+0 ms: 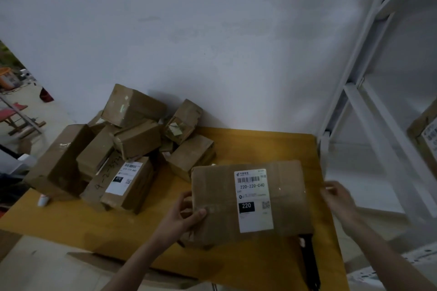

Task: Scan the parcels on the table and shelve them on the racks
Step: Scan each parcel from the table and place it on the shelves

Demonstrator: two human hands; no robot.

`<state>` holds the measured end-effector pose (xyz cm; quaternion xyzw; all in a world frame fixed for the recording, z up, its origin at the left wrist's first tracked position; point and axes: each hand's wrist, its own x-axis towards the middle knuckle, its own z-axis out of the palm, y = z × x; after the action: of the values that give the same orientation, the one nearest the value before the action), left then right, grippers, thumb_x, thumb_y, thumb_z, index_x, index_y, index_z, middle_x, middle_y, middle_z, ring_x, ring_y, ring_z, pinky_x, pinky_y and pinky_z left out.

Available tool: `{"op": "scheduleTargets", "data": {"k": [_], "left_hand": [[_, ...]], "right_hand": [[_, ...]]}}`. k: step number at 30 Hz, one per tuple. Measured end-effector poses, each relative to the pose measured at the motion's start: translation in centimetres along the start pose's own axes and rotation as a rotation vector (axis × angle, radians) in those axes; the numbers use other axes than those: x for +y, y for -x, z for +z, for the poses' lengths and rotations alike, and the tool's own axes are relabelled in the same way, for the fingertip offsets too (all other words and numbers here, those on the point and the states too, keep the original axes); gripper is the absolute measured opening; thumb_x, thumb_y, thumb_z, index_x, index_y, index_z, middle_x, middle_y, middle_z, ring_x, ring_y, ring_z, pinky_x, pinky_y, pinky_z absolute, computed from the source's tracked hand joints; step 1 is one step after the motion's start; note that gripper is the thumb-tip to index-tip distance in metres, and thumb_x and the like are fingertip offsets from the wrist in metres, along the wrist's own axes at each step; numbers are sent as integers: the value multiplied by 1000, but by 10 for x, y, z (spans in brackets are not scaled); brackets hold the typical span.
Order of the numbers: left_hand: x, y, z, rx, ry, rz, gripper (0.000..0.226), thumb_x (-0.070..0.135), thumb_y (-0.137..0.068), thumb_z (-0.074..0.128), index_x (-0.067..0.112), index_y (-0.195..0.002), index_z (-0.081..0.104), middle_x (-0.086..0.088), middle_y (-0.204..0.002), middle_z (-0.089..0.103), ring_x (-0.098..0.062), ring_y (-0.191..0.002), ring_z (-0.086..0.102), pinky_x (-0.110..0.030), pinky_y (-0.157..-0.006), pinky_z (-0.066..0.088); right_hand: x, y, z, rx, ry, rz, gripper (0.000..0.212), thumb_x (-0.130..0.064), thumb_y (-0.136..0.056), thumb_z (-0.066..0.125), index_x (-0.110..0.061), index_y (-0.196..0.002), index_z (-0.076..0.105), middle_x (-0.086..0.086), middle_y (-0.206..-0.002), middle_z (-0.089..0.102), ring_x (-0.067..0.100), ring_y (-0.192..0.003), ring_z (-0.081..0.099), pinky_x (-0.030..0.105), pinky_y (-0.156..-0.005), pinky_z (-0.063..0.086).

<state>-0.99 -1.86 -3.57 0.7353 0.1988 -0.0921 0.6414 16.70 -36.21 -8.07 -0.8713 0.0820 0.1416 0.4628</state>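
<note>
A flat brown cardboard parcel (217, 198) with a white label reading 220-220-C4D is held above the yellow table (264, 149). My left hand (186, 215) grips its left edge, thumb on top. My right hand (338, 198) hovers just off the parcel's right edge, blurred, fingers loosely spread, holding nothing. A black handheld scanner (309, 264) lies on the table under the parcel's lower right corner. A heap of several brown parcels (123, 146) fills the table's back left. One labelled parcel (127, 182) lies at the heap's front.
A white metal rack (369, 106) stands at the right, with a labelled parcel (425, 139) on a shelf. A small white bottle (43, 200) lies at the table's left edge. A cardboard sheet (104, 260) sticks out below the table front. The wall is behind.
</note>
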Motion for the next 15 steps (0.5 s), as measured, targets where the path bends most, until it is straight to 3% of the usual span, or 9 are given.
{"op": "scheduleTargets", "data": {"k": [3, 4, 6, 8, 10, 13, 15], "left_hand": [[-6, 5, -12, 67, 26, -22, 99, 76, -32, 80, 42, -117, 42, -2, -120, 57, -18, -102, 65, -27, -69, 58], [-8, 7, -16, 85, 28, -26, 100, 76, -31, 80, 42, -117, 42, -2, -120, 57, -19, -101, 65, -27, -69, 58], [-14, 9, -23, 117, 48, -40, 102, 75, -29, 81, 41, -118, 42, -2, -119, 57, -20, -101, 64, -27, -67, 58], [-19, 10, -30, 142, 62, -56, 104, 73, -30, 82, 39, -120, 43, -3, -119, 57, -21, -102, 64, -28, -67, 58], [-24, 11, -35, 154, 58, -53, 105, 72, -31, 83, 37, -122, 43, -4, -119, 58, -22, -101, 65, -29, -68, 58], [-29, 9, -41, 165, 53, -46, 106, 72, -32, 83, 34, -123, 43, -4, -118, 58, -22, -100, 65, -29, -68, 59], [-30, 5, -44, 174, 28, -26, 106, 74, -34, 80, 34, -124, 42, -1, -118, 57, -19, -100, 64, -28, -69, 59]], "right_hand": [[46, 26, 43, -426, 132, 323, 81, -48, -79, 66, -1, -139, 39, 16, -121, 59, 22, -93, 58, 34, -85, 43], [53, 32, 53, -452, 132, 366, 89, -46, -79, 69, -4, -145, 29, 16, -131, 51, 27, -104, 56, 34, -84, 42], [62, 34, 68, -343, 96, 397, 89, -31, -85, 70, -6, -148, 12, 14, -135, 42, 34, -115, 49, 37, -81, 41], [65, 33, 80, -229, 35, 486, 83, -20, -86, 70, -4, -147, 16, 16, -128, 43, 36, -109, 50, 43, -85, 43], [70, 31, 89, -192, -11, 548, 63, -12, -89, 65, -5, -143, 33, 17, -122, 48, 36, -104, 51, 46, -89, 43], [68, 38, 92, -139, 1, 536, 26, -9, -93, 57, -1, -117, 57, 15, -88, 53, 31, -75, 50, 43, -69, 37], [52, 57, 87, -28, 18, 434, 5, -5, -91, 57, -2, -88, 58, 14, -66, 48, 27, -57, 42, 35, -59, 30]]}}
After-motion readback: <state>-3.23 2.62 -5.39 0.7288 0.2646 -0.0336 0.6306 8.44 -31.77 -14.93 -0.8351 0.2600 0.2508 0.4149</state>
